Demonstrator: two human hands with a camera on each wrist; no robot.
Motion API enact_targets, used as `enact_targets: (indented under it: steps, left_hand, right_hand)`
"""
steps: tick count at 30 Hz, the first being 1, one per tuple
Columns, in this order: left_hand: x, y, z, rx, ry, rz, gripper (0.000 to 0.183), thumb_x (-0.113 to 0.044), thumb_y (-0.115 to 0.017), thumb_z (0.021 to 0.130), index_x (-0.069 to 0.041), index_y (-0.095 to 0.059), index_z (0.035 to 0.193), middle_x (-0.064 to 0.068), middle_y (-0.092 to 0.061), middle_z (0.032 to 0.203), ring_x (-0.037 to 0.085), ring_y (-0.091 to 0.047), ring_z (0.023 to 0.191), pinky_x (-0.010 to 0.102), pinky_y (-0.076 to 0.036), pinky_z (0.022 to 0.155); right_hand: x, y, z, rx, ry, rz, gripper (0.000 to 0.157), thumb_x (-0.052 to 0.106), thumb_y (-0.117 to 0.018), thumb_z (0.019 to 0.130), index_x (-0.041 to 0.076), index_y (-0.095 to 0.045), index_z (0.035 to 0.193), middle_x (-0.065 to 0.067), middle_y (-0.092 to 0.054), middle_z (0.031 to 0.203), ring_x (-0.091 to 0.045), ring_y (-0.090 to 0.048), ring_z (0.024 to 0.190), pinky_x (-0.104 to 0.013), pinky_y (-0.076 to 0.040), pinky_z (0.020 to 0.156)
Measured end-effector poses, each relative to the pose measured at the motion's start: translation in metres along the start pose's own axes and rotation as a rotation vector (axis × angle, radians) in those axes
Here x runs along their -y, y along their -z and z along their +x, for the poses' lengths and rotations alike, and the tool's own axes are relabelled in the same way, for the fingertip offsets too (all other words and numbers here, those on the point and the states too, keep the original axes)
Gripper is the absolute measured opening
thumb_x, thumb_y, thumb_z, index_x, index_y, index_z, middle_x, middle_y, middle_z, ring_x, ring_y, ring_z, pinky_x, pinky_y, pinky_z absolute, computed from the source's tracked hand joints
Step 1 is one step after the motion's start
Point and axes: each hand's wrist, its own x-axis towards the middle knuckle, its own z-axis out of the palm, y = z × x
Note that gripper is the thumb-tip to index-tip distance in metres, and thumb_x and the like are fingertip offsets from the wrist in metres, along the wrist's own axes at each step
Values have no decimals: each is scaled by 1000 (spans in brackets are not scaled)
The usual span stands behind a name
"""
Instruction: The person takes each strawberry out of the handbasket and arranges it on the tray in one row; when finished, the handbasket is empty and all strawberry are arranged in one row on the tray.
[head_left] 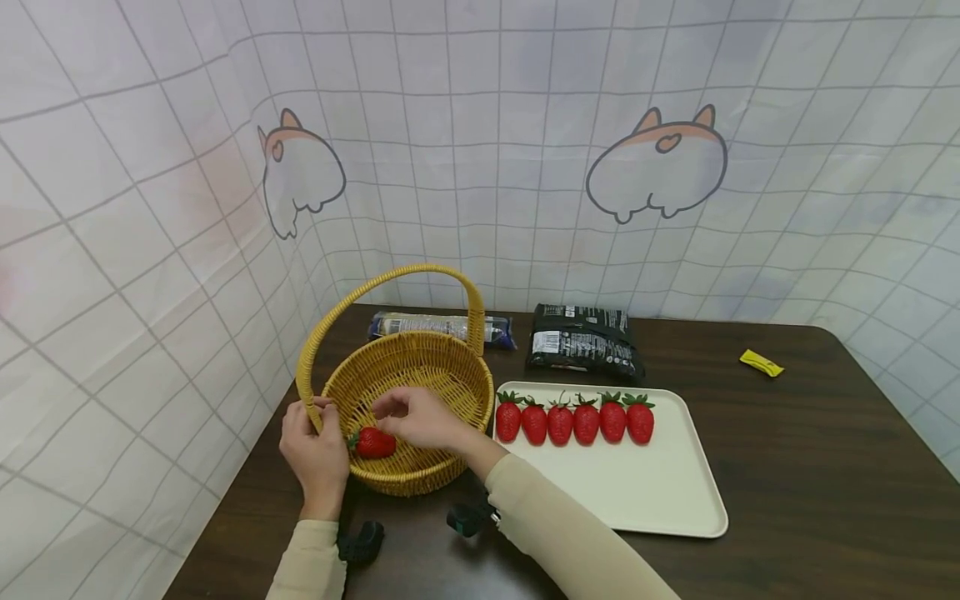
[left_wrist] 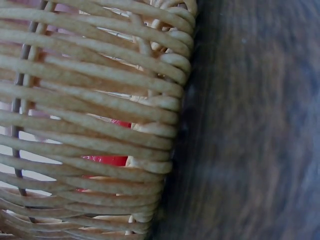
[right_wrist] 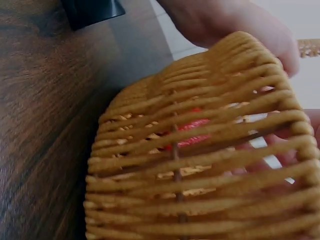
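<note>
A yellow woven basket (head_left: 420, 482) with a tall arched handle stands on the left of the table. My left hand (head_left: 315, 450) grips its left side at the foot of the handle, thumb over the rim. Inside, by the left wall, lies a red strawberry (head_left: 373, 443) with green leaves. My right hand (head_left: 423, 417) reaches over the basket, its loosely bent fingers just above the strawberry and holding nothing that I can see. Through the weave, bits of the red strawberry (right_wrist: 192, 132) show in the right wrist view, apart from the fingers (right_wrist: 255, 157).
Right of the basket, a cream tray (head_left: 615, 492) carries a row of several strawberries (head_left: 585, 423) along its far side. Behind lie a blue-ended packet (head_left: 498, 332) and a black package (head_left: 583, 342). A small yellow packet (head_left: 761, 363) is at the far right. A patterned curtain (head_left: 525, 167) surrounds the table.
</note>
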Motion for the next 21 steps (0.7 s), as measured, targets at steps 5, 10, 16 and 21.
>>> enact_targets:
  steps: [5, 10, 16, 21]
  left_hand:
    - [0, -1, 0, 5, 8, 2, 14, 4, -61, 87, 3, -63, 74, 14, -61, 82, 12, -49, 78, 24, -32, 68]
    - [0, 0, 0, -1, 6, 15, 14, 3, -60, 88, 3, -65, 75, 13, -61, 80, 11, -49, 76, 23, -33, 68]
    - [0, 1, -1, 13, 11, 16, 15, 0, -59, 91, 3, -66, 78, 13, -61, 79, 5, -45, 74, 25, -32, 67]
    - [-1, 2, -1, 20, 22, 22, 15, -1, -59, 92, 3, -66, 79, 12, -60, 78, 3, -44, 73, 24, -32, 67]
  right_hand:
    - [-2, -3, 7, 65, -102, 68, 35, 16, -68, 90, 4, -65, 123, -4, -67, 113, -10, -60, 98, -27, -51, 81]
    - [-4, -6, 10, 177, -103, -67, 44, 15, -70, 89, 8, -60, 131, -5, -64, 125, -16, -59, 113, -27, -49, 89]
    - [-4, -9, 9, 273, -75, -126, 55, 11, -72, 87, 10, -54, 138, -6, -59, 132, -19, -55, 121, -28, -48, 91]
    - [-4, -10, 10, 273, -95, -104, 50, 7, -71, 86, 9, -58, 134, -6, -65, 122, -14, -61, 109, -26, -50, 82]
